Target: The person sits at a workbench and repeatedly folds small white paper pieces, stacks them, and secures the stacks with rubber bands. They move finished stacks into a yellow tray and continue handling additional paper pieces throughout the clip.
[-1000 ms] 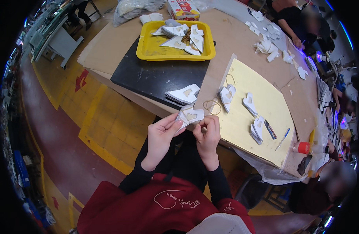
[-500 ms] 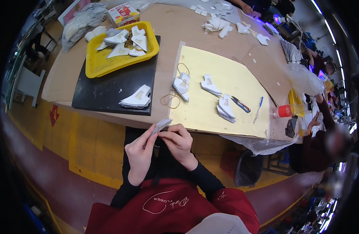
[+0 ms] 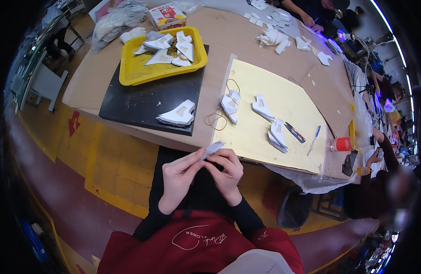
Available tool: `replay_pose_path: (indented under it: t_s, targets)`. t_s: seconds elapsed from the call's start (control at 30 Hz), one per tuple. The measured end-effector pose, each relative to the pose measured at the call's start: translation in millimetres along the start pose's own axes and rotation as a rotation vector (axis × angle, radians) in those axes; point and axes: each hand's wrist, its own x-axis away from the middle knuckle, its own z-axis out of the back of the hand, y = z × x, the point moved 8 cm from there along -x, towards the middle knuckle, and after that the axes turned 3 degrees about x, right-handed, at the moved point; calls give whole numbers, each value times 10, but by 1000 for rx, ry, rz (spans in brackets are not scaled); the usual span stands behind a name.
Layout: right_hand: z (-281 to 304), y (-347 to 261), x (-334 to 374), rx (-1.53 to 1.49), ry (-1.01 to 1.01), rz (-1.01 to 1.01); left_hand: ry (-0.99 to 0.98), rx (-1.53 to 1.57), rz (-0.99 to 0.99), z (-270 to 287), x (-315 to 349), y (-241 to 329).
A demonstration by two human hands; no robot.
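Note:
Just off the table's front edge, a small stack of white cut pieces (image 3: 213, 149) is pinched edge-on between my hands. My left hand (image 3: 179, 175) closes on it from the left, thumb and fingers together. From the other side, my right hand (image 3: 227, 172) grips its lower end with curled fingers. Ahead on the black board (image 3: 146, 101) lies another white stack (image 3: 177, 114). The yellow sheet (image 3: 260, 75) bears several more: one stack with a rubber band (image 3: 230, 107), a second (image 3: 263, 108) and a third (image 3: 277, 135). A loose rubber band (image 3: 215, 120) rests by the sheet's left edge.
A yellow tray (image 3: 128, 75) of white pieces and rubber bands sits on the board. Thread snips (image 3: 295, 132) and a blue pen (image 3: 314, 139) lie on the sheet. Right of it are a red-labelled bottle (image 3: 342, 144) and a co-worker's arm (image 3: 388, 150). A bin (image 3: 295, 208) stands below.
The whole scene has shifted rightward in view. My right-hand fingers have moved up along the stack, and both hands still hold it.

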Motion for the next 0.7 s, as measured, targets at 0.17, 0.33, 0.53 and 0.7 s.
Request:
replay_pose_path:
  t_s: [0.17, 0.33, 0.53, 0.7]
  targets:
    - [51, 234, 70, -68, 1, -244, -86, -133, -152, -126, -27, 139]
    - [52, 242, 41, 152, 62, -161, -62, -146, 39, -139, -10, 39]
    - [250, 312, -264, 480, 227, -98, 37, -84, 47, 0, 63, 32]
    - [-114, -38, -284, 375, -16, 71, 272, -49, 23, 355, -157, 56]
